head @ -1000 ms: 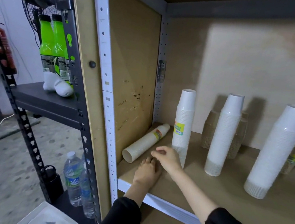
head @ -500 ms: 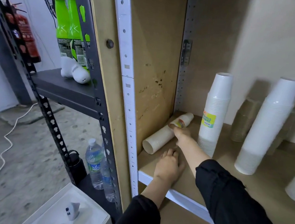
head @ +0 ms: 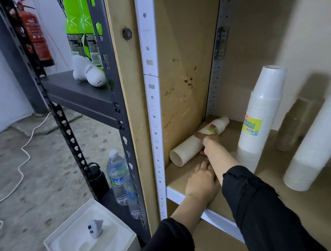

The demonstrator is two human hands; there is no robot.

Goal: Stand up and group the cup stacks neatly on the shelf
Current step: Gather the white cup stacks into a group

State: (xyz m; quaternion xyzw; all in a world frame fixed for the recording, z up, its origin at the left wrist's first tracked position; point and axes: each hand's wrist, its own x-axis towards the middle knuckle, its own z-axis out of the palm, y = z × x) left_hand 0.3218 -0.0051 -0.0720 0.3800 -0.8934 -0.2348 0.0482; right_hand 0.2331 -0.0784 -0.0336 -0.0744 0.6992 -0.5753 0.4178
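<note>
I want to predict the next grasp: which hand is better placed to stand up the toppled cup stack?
Right. The right hand already reaches over the lying cup stack at its middle, while the left hand rests flat on the shelf nearer the front edge.

Matt fibreboard shelf; glossy plastic-wrapped white cup stack; ribbed paper fallen stack.

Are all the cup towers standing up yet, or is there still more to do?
Mostly done: the labelled white stack and the tall white stack beside it already stand upright on the shelf. In hand: the right hand is on the lying stack in the left corner, while the left hand rests flat on the board. Left: tip that one upright and set it beside the others.
</note>
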